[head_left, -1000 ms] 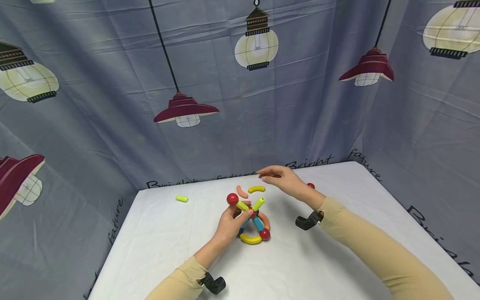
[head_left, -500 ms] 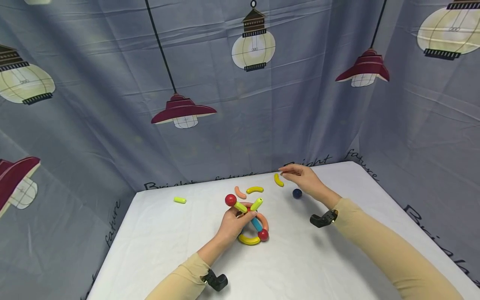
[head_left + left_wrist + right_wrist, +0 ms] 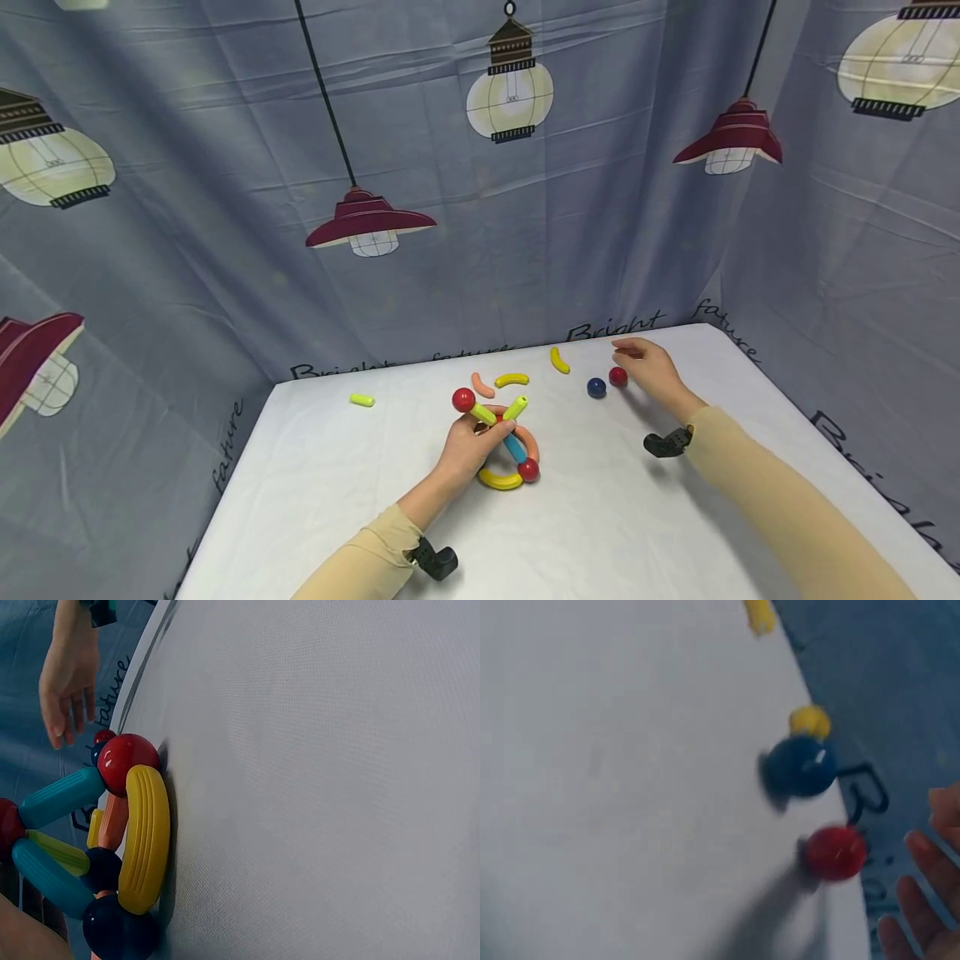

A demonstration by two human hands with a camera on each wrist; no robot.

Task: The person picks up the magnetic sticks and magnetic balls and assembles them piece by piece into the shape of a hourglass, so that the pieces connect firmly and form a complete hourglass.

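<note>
Nearest, a black wrist camera (image 3: 437, 560) is sitting at the left cuff (image 3: 393, 533). Ahead, the left hand (image 3: 463, 454) is pinching a ball-and-stick toy structure (image 3: 515, 448) near its top, between thumb and fingers. The structure is standing on a white tablecloth (image 3: 585, 533), with two lime sticks jutting from the top, one carrying a red ball (image 3: 463, 400). Farther off, a loose lime stick (image 3: 362, 400) is lying to the left, and a dark blue ball (image 3: 596, 387) and a loose red ball (image 3: 618, 377) are resting near each other to the right. Just beside the loose red ball, the right hand (image 3: 654, 373) is hovering, its fingers loosely extended and slightly spread. Past the structure, orange (image 3: 482, 385) and yellow (image 3: 512, 379) curved sticks are lying close together, another yellow curved stick (image 3: 558, 360) is lying near the back edge, and a grey-blue curtain (image 3: 480, 275) is hanging behind
</note>
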